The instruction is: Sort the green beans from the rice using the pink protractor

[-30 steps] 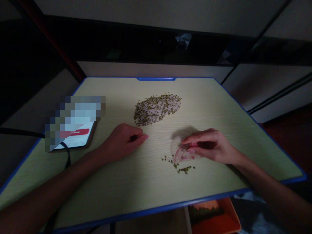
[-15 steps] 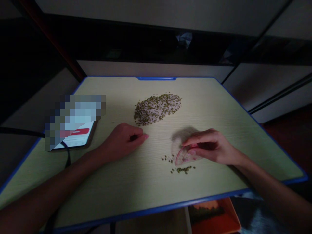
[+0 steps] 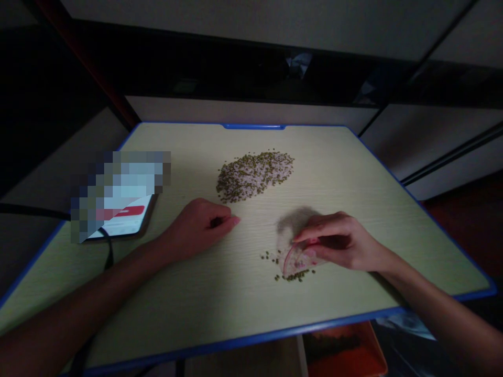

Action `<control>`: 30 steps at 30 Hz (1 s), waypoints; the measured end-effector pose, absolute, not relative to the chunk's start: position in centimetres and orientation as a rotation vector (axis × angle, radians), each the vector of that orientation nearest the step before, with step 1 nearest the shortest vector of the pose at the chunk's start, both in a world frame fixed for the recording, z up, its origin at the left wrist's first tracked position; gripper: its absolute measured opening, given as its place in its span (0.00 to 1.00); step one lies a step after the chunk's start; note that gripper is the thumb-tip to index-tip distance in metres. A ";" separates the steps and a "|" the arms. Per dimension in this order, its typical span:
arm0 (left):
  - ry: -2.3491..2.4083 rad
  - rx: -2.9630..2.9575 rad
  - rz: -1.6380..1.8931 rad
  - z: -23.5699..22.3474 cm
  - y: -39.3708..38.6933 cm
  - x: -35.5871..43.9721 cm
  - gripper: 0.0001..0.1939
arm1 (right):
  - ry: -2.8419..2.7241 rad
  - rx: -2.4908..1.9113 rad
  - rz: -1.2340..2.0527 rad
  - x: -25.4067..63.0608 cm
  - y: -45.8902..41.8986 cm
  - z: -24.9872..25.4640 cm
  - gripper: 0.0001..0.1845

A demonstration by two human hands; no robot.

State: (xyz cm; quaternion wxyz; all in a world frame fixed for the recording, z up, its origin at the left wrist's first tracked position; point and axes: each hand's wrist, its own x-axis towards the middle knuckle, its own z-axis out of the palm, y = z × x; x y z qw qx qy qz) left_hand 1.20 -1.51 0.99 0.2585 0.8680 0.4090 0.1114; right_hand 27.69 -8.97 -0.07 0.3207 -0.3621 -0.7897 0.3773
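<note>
My right hand [image 3: 340, 242] pinches a clear, pink-rimmed container [image 3: 296, 256] between thumb and fingers. It is tilted, with its rim toward the left, low over a small scatter of green beans [image 3: 298, 276]; whether it touches the table I cannot tell. Small pale grains show around and through the clear wall. My left hand [image 3: 204, 226] rests on the table with its fingers curled and thumb against them, and I see nothing in it. Just beyond it lies a large heap [image 3: 255, 175] of green beans mixed with whitish grains.
A pale wood-look table [image 3: 188, 314] with a blue edge carries everything. On its left lies a phone [image 3: 129, 222], partly blurred, with a dark cable [image 3: 108, 246] across it. Below the front edge is an orange bin [image 3: 365, 348]. Cabinet panels stand behind.
My right hand has moved slightly down toward the near edge, and the container's rim now overlaps the near cluster of beans. The left hand and the heap stay put.
</note>
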 end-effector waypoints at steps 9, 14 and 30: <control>1.106 2.356 0.309 1.0 -1.5 1.3 0.19 | -1.953 -1.128 0.963 27.7 -9.3 -0.2 0.08; 1.092 2.360 0.323 0.9 -1.5 1.2 0.20 | -1.897 -1.184 0.946 27.8 -9.2 -0.3 0.08; 1.091 2.360 0.336 0.9 -1.5 1.1 0.20 | -1.776 -1.290 0.862 27.8 -9.1 -0.4 0.08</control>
